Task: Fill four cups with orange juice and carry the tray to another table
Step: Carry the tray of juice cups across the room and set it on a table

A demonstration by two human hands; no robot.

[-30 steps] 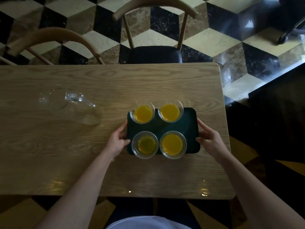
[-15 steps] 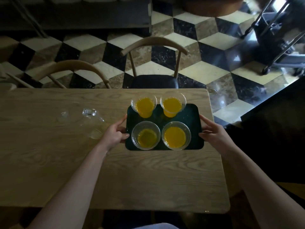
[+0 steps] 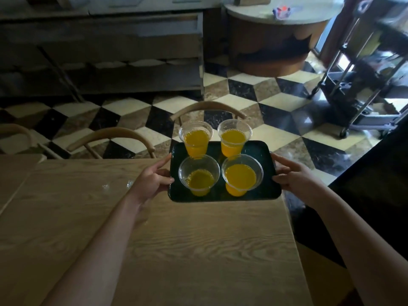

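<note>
A dark green tray (image 3: 265, 188) hangs in the air above the far right part of the wooden table (image 3: 176, 239). On it stand several clear plastic cups of orange juice: two at the back (image 3: 196, 140) (image 3: 234, 139) and two at the front (image 3: 199, 176) (image 3: 241, 175). My left hand (image 3: 152, 180) grips the tray's left edge, thumb on the rim. The tray's right edge is held by my right hand (image 3: 291, 177) in the same way. The tray is level.
Two wooden chairs (image 3: 110, 138) (image 3: 207, 109) stand behind the table. A glass jug (image 3: 117, 184) shows only as glints left of my left hand. Beyond lie a checkered floor, a round table (image 3: 276, 14) at the back and a metal cart (image 3: 364, 74) at right.
Both hands have lifted the tray off the table and carried it up and forward. My view has risen, showing more of the room; the jug has nearly dropped out of sight.
</note>
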